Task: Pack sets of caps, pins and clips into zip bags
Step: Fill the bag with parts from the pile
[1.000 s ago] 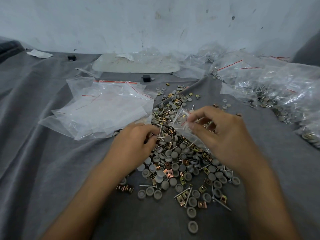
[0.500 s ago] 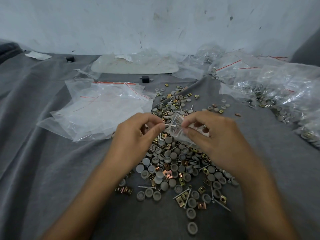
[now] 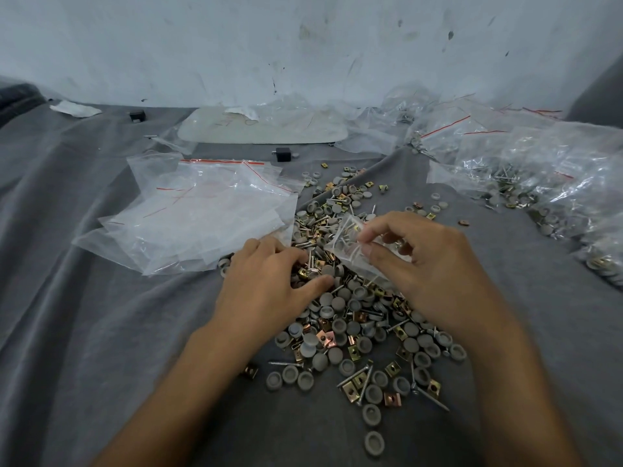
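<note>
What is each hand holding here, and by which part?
Right hand pinches small zip bag by its upper part. Left hand touches the pile; grip unclear.

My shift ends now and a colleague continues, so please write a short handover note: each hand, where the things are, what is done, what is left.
Left hand: down on the loose pile of caps, pins and clips; whether its grip holds a part cannot be told.
Right hand: pinches a small zip bag above the pile; pins seem inside.
Empty bags: stacked left of the pile. Filled bags: heaped at right.
Done: several bags filled; this one started.
Left: complete this set, seal, continue through the pile.
</note>
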